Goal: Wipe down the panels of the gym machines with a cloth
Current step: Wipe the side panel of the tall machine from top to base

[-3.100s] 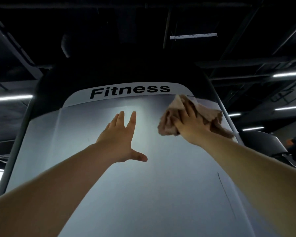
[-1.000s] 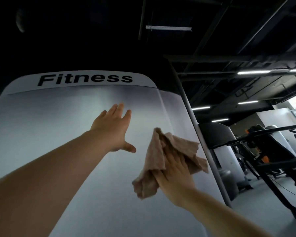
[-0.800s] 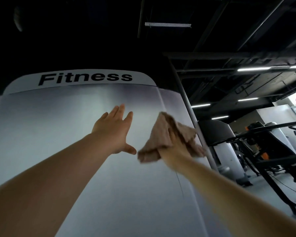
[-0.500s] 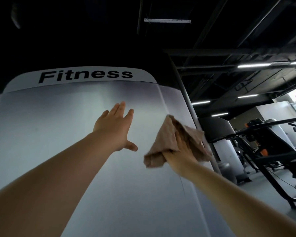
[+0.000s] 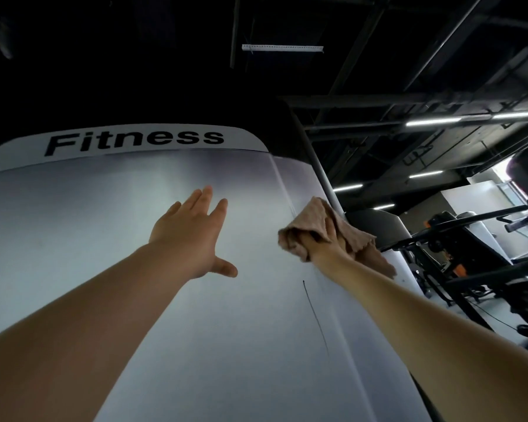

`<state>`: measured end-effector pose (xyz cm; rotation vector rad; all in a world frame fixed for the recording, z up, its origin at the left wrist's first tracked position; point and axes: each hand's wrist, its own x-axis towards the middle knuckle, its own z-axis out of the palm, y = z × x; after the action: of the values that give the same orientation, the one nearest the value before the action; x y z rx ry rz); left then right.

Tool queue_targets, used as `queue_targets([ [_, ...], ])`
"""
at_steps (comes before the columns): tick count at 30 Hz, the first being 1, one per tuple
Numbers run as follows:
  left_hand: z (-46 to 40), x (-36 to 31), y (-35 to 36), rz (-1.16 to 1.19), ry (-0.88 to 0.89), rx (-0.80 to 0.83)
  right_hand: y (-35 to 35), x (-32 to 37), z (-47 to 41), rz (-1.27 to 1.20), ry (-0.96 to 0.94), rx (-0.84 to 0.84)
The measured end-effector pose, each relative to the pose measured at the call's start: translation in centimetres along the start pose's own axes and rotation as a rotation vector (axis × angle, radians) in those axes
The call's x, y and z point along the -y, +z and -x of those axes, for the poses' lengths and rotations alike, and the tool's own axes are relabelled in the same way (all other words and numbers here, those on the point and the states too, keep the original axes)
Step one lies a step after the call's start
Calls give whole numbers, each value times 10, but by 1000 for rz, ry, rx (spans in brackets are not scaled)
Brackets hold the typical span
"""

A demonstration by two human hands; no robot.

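A tall pale grey machine panel [image 5: 110, 245] fills the view, with a white "Fitness" strip [image 5: 134, 141] along its top. My left hand [image 5: 189, 233] lies flat on the panel's middle, fingers straight and thumb spread. My right hand [image 5: 325, 254] presses a crumpled tan cloth [image 5: 320, 220] against the panel's right edge. The cloth covers most of that hand, and its fingers are hidden beneath it. A thin dark line [image 5: 316, 318] runs down the panel below the cloth.
A grey upright post [image 5: 320, 175] borders the panel on the right. Other black gym machines [image 5: 457, 248] with orange parts stand on the floor at the right. Dark ceiling beams and strip lights [image 5: 433, 121] hang overhead.
My right hand has slid the cloth from lower on the panel up and right to the panel's right edge. The left hand has stayed flat on the panel.
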<state>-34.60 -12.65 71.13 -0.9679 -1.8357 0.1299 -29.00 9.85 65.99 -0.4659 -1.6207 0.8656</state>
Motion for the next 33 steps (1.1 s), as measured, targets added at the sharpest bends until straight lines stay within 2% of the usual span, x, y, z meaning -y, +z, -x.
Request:
queue_targets([
  [3, 0, 0, 0, 7, -4, -8, -4, -6, -28, -181, 99, -31],
  [5, 0, 0, 0, 9, -5, -12, 1, -27, -44, -205, 108, -68],
  [9, -1, -1, 0, 12, -8, -19, 0, -41, -10, -122, 78, -26],
  [11, -2, -2, -1, 28, -11, -25, 3, -51, -2, -134, 140, 2],
  [13, -1, -4, -1, 36, -8, -19, 12, -56, 12, -180, 205, -73],
  [15, -1, -4, 0, 30, -8, -20, 19, -45, 45, -199, 158, -99],
  [17, -3, -3, -1, 34, -9, -24, 24, -32, 78, -96, 52, -86],
  [22, -4, 1, 4, 46, 23, -69, 31, 20, 122, 576, -247, 180],
  [24, -2, 12, 3, 56, 94, -60, 29, 44, 114, 664, -317, 202],
  [26, 3, 30, -2, 174, 140, -73, 30, 62, 93, 626, -339, 169],
  [28, 11, 48, -7, 361, 106, -217, 34, 82, 70, 539, -347, 114],
  [30, 22, 55, -8, 462, 60, -485, 45, 100, 58, 512, -376, 77],
  [32, 36, 51, -4, 456, 96, -717, 60, 110, 61, 617, -475, 46],
  [33, 44, 46, 0, 439, 162, -759, 66, 112, 69, 685, -544, 34],
])
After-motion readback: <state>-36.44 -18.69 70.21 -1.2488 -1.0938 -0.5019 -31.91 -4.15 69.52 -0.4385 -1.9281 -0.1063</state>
